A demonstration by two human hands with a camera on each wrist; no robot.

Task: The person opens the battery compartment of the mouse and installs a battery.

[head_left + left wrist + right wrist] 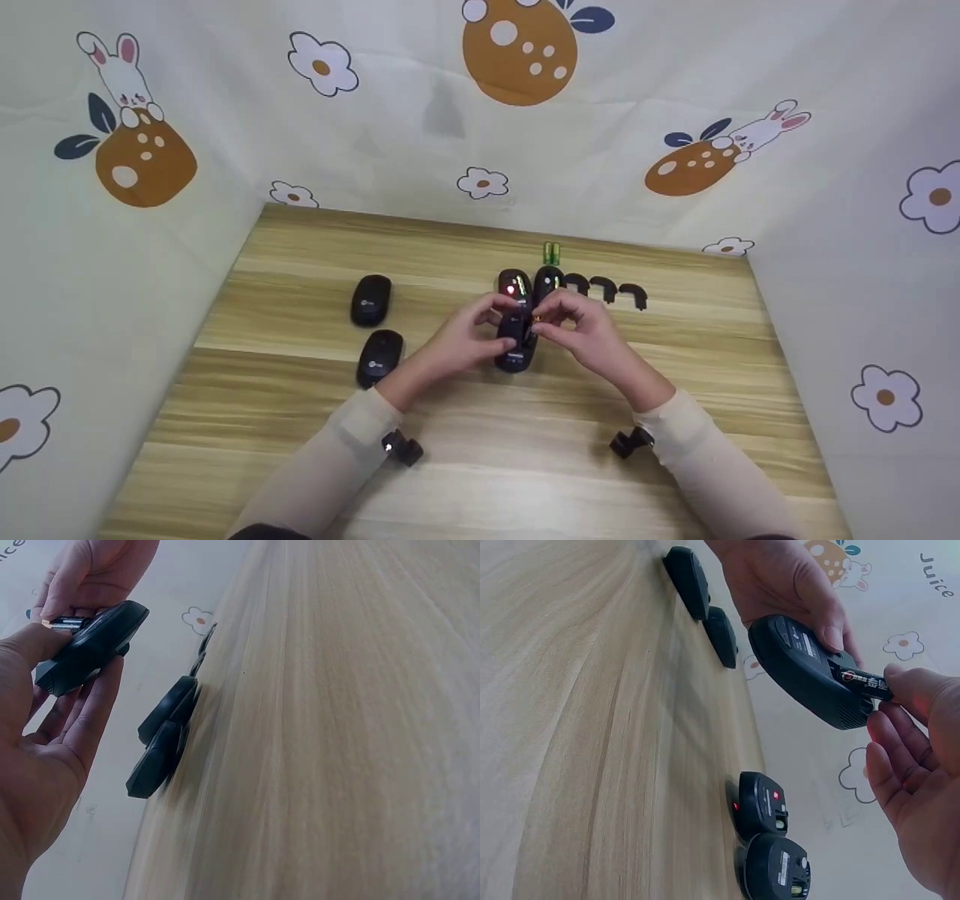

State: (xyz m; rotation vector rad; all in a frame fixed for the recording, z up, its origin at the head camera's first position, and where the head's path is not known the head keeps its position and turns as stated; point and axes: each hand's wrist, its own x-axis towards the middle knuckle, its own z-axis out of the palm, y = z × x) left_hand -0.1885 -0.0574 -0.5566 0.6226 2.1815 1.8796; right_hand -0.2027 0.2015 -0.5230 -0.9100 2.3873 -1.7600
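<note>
My left hand (pixel 466 330) grips a black computer mouse (pixel 516 358) above the table, its labelled underside facing up in the head view. Thumb and fingers hold it by its sides. In the right wrist view, my right hand (pixel 930 772) pinches a dark battery (pixel 866 682) between thumb and fingertips, its far end at the mouse's open battery bay. Behind the hands lie two overturned mice: one with a red light (pixel 513 283), and another mouse (pixel 548 279) beside it with a green battery showing in its bay.
Two green batteries (pixel 551 253) lie at the table's back. Several curved black covers (pixel 603 289) form a row right of the overturned mice. On the left, two black mice, a far one (pixel 371 300) and a near one (pixel 380 357), sit upright. Printed cloth walls (pixel 405 150) enclose the wooden table (pixel 285 420).
</note>
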